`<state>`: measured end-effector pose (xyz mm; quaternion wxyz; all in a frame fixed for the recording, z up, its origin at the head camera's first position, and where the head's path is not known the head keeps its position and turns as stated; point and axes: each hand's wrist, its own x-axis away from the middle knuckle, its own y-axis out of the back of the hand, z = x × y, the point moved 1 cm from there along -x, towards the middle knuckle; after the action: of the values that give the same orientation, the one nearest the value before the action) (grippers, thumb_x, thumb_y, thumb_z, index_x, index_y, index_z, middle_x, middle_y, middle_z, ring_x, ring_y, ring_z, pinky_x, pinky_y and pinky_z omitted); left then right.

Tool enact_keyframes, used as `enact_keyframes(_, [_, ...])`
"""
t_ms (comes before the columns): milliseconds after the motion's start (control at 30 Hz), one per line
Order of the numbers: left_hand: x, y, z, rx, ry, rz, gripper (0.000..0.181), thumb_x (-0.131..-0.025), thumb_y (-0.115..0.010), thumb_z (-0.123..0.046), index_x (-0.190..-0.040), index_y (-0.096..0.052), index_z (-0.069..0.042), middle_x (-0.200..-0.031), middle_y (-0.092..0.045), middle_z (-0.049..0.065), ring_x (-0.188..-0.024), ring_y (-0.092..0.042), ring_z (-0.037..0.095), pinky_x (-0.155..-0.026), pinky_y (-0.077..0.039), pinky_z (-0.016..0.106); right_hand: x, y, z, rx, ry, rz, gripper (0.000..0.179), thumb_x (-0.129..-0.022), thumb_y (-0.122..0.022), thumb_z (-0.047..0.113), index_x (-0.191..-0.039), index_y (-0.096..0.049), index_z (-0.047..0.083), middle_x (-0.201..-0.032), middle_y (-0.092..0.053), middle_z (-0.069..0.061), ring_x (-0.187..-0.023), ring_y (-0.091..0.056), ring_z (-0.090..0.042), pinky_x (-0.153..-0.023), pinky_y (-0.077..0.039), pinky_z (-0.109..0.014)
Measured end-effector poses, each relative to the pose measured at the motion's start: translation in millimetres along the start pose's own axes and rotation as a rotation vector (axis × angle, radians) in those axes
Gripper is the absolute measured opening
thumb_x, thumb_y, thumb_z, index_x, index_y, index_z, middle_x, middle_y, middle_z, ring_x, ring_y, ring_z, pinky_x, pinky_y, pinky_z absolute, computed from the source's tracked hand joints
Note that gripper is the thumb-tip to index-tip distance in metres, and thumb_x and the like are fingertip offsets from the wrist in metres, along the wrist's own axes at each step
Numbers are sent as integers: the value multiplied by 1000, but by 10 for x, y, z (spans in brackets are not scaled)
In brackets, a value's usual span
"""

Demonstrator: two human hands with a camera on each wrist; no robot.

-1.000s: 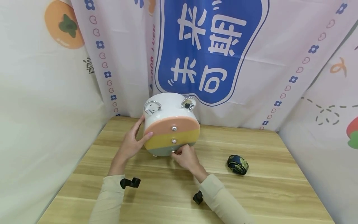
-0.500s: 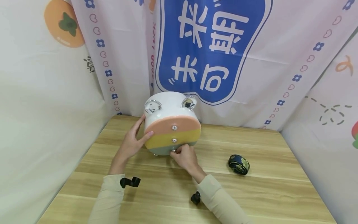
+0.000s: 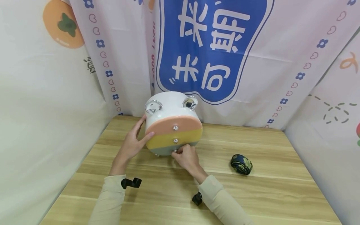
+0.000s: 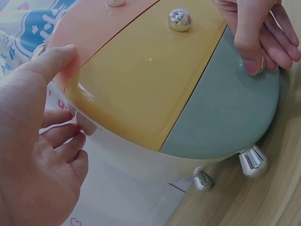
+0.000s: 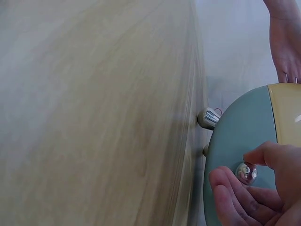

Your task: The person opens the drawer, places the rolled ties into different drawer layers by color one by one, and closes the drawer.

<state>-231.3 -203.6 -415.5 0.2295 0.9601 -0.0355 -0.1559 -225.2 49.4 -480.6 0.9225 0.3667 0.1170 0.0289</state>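
Observation:
A small white drawer cabinet (image 3: 171, 104) with a rounded front stands toward the back of the table. Its front carries a pink drawer (image 3: 164, 126), a yellow drawer (image 4: 141, 77) and a green drawer (image 4: 225, 99), all flush with one another. Silver round knobs (image 4: 180, 20), ring-shaped ears and silver feet (image 4: 254, 161) decorate it. My left hand (image 3: 131, 144) grips the cabinet's left side, thumb over the front edge and fingers along the side wall. With thumb and fingers, my right hand (image 3: 187, 157) pinches the green drawer's knob (image 5: 246, 173).
A rolled dark tie (image 3: 241, 164) with a yellow-green floral pattern lies on the wooden table (image 3: 267, 187) to the right. Behind the cabinet hangs a printed cloth (image 3: 135, 62), and more cloth walls flank both sides.
The head view has shifted slightly. Both hands keep their holds, and the drawers look the same.

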Motion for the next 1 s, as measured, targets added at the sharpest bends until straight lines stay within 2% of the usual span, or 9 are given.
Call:
enact_keyframes(333, [-3, -15, 5, 2, 15, 0, 82, -102, -68, -44, -168, -20, -41, -178, -18, -7, -166, -16, 29, -134, -19, 59, 17, 18, -1, 20, 6, -2, 45, -89, -77, 27, -48, -59, 19, -44, -53, 11, -40, -41, 1, -38, -32, -17])
enact_keyframes(733, [-5, -32, 19, 1, 21, 7, 83, -102, -67, -46, -169, -19, -37, -178, -15, -9, -166, -13, 29, -135, -17, 60, 95, 42, 7, 37, -6, 22, 38, -87, -78, 30, -53, -66, 20, -46, -57, 11, -42, -44, 1, -40, -38, -19])
enact_keyframes(933, [-15, -30, 18, 12, 43, 9, 82, -102, -67, -50, -167, -19, -44, -177, -14, -14, -167, -13, 24, -136, -17, 56, 130, 66, 5, 64, 5, 13, 39, -86, -78, 29, -50, -65, 21, -46, -58, 11, -42, -43, 1, -41, -39, -20])
enact_keyframes(1000, [-22, -22, 12, 16, 42, 9, 82, -102, -67, -49, -167, -19, -45, -177, -14, -12, -167, -12, 24, -136, -16, 56, 139, 72, 8, 67, 15, 9, 41, -86, -78, 29, -49, -63, 21, -45, -57, 12, -42, -42, 1, -41, -38, -20])
